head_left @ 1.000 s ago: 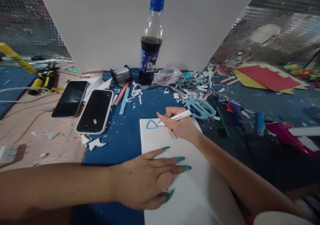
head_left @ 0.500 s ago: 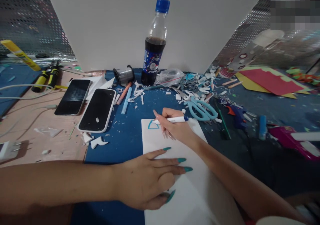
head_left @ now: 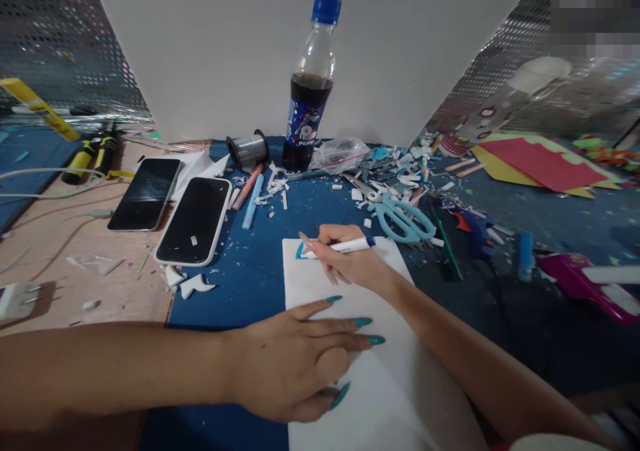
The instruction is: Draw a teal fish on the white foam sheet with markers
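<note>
A white sheet (head_left: 320,431) lies on the blue tabletop in front of me. My left hand (head_left: 300,361) rests flat on it, fingers spread, with long green nails. Near the sheet's top left corner, my right hand (head_left: 353,257) grips a white marker (head_left: 353,244) with a dark blue end. The marker's tip points left, at a small blue outline (head_left: 301,251) drawn on the sheet. Part of that outline is hidden by my fingers and the marker. Light blue scissors (head_left: 403,219) lie just beyond my right hand.
A cola bottle (head_left: 307,97) stands before a white panel (head_left: 210,57). Two phones, a black one (head_left: 145,194) and a white-edged one (head_left: 194,221), lie left. White scraps (head_left: 395,177) litter the back. A purple glue gun (head_left: 575,281) and coloured paper (head_left: 545,161) lie right.
My right hand has shifted slightly left and down, and the marker tip now covers more of the blue outline. My left hand has stayed in place.
</note>
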Motion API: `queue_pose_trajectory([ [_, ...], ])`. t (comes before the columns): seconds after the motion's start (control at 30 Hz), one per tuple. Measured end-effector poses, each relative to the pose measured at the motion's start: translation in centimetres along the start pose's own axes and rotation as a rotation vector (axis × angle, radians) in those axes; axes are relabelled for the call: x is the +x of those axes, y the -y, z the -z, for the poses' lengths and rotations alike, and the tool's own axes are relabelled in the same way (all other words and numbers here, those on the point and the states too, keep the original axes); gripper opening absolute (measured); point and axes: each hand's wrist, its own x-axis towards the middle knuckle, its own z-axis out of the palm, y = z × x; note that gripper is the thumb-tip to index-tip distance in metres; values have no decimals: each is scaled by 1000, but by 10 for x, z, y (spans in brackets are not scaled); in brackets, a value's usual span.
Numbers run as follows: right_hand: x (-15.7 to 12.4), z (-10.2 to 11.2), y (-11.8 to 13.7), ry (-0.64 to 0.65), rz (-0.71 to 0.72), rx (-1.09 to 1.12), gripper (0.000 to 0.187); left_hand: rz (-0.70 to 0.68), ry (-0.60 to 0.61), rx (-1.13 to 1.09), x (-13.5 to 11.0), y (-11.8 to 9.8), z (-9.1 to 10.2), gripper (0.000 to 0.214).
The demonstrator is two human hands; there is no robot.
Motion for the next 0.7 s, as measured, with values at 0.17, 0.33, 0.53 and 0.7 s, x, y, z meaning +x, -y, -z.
queue_pose_trajectory([
  [0.17, 0, 3, 1, -34, 32, -98, 43, -4, 28, -7, 1, 0, 4, 36],
  [0.33, 0, 4, 2, -58, 37, -69, 44, 1, -2, -25, 0, 0, 1, 36],
  [0.53, -1, 3, 1, -26, 21, -87, 43, -4, 11, -28, 0, 0, 3, 33],
  [0.7, -1, 2, 2, -22, 7, -57, 41, -7, 41, -19, 1, 0, 5, 37],
])
